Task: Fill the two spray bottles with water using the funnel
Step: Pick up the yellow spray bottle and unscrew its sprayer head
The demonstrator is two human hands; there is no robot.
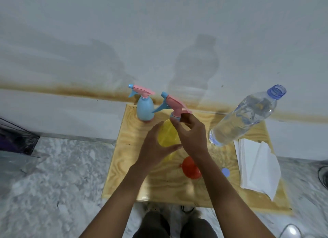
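While the left hand [156,145] wraps the belly of the yellow spray bottle [167,135] to keep it upright and stop it turning, the right hand [192,134] pinches the collar under the pink trigger head [173,103] with fingertips curled, the palm open behind them. Reads as a twist at the neck; whether unscrewing to fill or tightening afterwards, cannot tell. Water level inside the yellow body not readable.

Blue spray bottle [145,109] stands at the far left corner of the bench [127,175], trigger head on, well clear of the working hands. Cannot tell if it holds water.

Red funnel [190,167] lies on the bench just under the right wrist, near at hand. Water bottle [245,117] stands to the right, uncapped, largely full; likely left open for pouring. Its blue cap [225,172] sits beside the funnel. Folded white cloth [257,168] at the right edge, probably for spills.

Risk, as judged: the open water bottle is near the right forearm, so a careless elbow could tip it.
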